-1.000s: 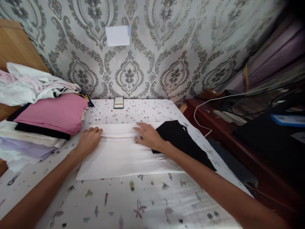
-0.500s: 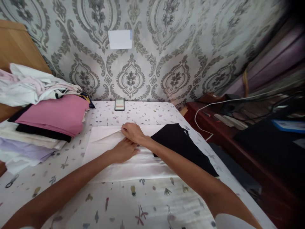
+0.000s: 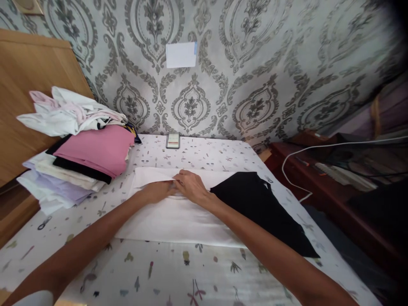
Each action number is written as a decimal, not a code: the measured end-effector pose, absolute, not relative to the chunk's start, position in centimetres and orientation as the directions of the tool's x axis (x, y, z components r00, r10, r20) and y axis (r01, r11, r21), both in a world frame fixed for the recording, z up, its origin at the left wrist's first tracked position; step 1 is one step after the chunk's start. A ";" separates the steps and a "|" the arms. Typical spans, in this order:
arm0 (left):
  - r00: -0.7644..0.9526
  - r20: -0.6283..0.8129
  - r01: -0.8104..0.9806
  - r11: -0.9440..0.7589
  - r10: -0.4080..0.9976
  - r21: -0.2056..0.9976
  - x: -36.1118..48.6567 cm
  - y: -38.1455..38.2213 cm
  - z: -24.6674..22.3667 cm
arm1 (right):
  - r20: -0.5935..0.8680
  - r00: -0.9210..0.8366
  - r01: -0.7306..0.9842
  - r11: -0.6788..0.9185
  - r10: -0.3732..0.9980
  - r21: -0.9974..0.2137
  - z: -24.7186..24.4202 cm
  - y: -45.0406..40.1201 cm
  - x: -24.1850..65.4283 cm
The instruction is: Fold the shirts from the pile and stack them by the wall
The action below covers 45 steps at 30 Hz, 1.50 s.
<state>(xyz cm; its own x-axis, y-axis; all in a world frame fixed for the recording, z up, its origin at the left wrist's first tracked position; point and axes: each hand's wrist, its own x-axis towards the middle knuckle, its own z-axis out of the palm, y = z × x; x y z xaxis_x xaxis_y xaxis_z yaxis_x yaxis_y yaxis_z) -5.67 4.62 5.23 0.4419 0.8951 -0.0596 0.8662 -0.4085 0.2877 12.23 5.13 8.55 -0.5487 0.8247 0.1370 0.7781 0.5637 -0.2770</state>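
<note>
A white cloth (image 3: pixel 178 221) lies spread across the patterned sheet, with a black cloth (image 3: pixel 258 204) at its right end. My right hand (image 3: pixel 191 186) is closed on a raised fold near the white cloth's upper middle. Just left of it, my left hand (image 3: pixel 159 191) reaches partly under that fold; its fingertips meet the right hand and are largely hidden, so its grip cannot be made out.
Folded clothes (image 3: pixel 95 148) are stacked at the left by a wooden headboard (image 3: pixel 41 68). A phone (image 3: pixel 173 140) lies near the patterned wall. To the right stands a dark red table (image 3: pixel 318 187) with a white cable (image 3: pixel 296 148).
The view has turned slightly left. My left hand has moved up from lying on the cloth to under the fold's edge. My right hand still pinches the fold.
</note>
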 end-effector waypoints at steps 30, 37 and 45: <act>0.289 0.020 0.956 -0.290 0.957 0.043 -9.1 5.3 3.2 | 0.011 0.049 0.979 -0.046 0.999 -0.198 4.8 7.4 28.5; 0.306 0.033 0.951 -0.307 0.951 0.039 -9.4 5.5 2.9 | 0.092 0.153 0.960 -0.126 0.984 -0.251 3.7 8.0 30.5; 0.315 0.069 0.947 -0.318 0.947 0.038 -10.0 6.0 1.8 | 0.244 0.216 0.754 -0.002 0.945 -0.657 4.9 9.6 36.4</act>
